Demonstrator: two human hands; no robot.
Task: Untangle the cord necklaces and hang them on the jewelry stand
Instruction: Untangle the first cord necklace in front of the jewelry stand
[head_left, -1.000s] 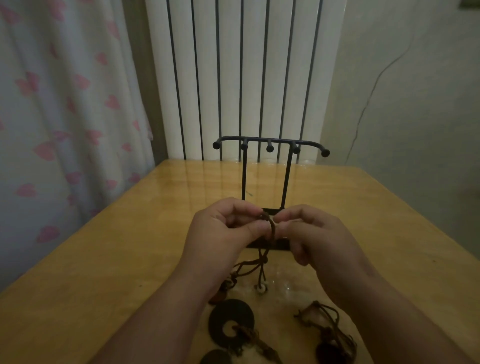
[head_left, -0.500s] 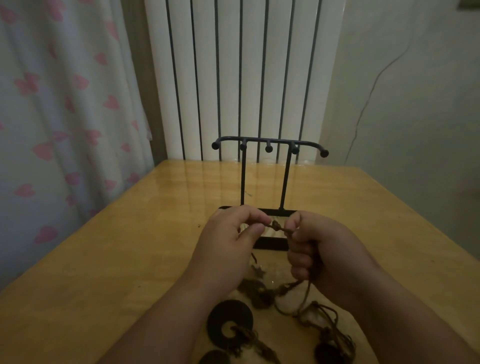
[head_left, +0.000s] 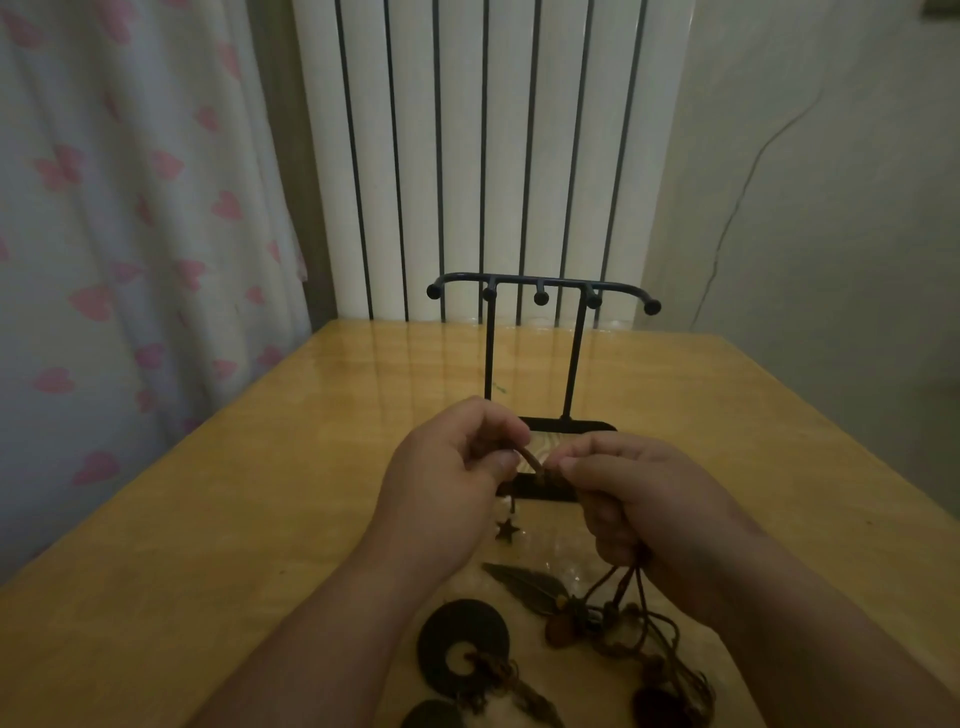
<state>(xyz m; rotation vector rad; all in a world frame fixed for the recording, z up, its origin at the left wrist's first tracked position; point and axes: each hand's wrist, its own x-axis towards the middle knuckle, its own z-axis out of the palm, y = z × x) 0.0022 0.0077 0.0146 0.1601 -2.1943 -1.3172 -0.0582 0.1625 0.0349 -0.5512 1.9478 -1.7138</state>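
A black metal jewelry stand (head_left: 540, 291) with several knobbed hooks rises on two posts at the middle of the wooden table (head_left: 260, 519); nothing hangs on it. In front of its base, my left hand (head_left: 447, 493) and my right hand (head_left: 644, 499) pinch a short stretch of brown cord (head_left: 532, 462) between them. More cords run down out of my right fist to a tangle (head_left: 623, 623) on the table. A small star charm (head_left: 506, 530) dangles under my left hand. A feather pendant (head_left: 530, 582) and a dark ring pendant (head_left: 462, 644) lie near me.
A white ribbed radiator (head_left: 483, 156) stands behind the table's far edge. A curtain with pink hearts (head_left: 130, 234) hangs on the left, a grey wall (head_left: 831, 208) on the right. Another dark pendant (head_left: 660, 706) lies by my right forearm.
My hands have dropped slightly and drawn the cord out between them. The feather pendant and star charm have come into view, and the cords now hang from my right fist.
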